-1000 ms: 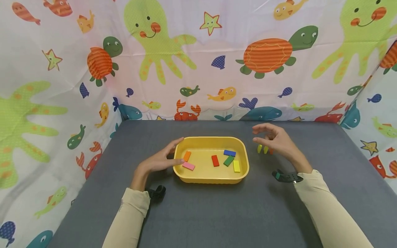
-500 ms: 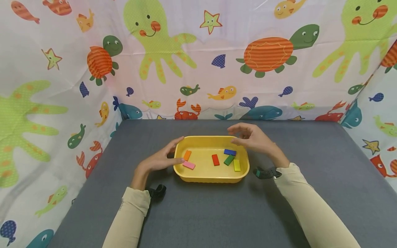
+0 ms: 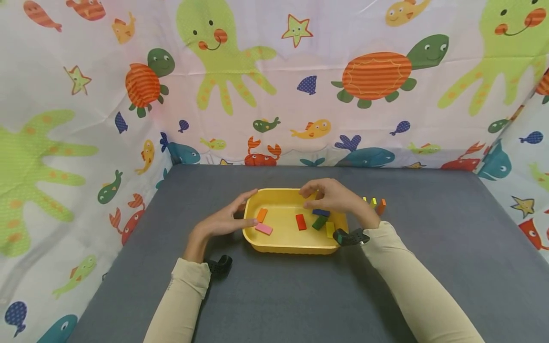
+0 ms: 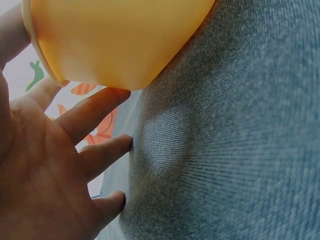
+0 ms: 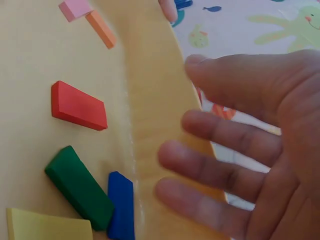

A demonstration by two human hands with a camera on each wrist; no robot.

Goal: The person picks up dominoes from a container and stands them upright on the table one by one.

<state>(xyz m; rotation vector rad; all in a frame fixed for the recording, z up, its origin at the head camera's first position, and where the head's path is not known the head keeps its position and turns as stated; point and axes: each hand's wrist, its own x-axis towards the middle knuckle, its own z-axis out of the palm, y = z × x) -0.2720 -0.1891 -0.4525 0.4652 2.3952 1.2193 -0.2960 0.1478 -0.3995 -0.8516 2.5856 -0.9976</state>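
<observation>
My left hand holds the left end of a yellow plastic tub, its thumb over the rim and its fingers spread along the outside wall. Over the tub's back right part is my right hand, fingers loosely bent, with nothing between them in the right wrist view. Inside the tub lie small flat blocks: orange, pink, red, green, blue and yellow. The green and blue ones lie against each other, below the right fingertips.
Right of the tub, partly behind my right wrist, an orange block and a yellow block stand upright on the grey tabletop, with another yellow one beside them. A sea-animal curtain encloses the back and sides.
My right hand has moved left, from above the upright blocks to over the tub. The left hand stays on the tub, and the blocks inside keep their places. The view shifts slightly.
</observation>
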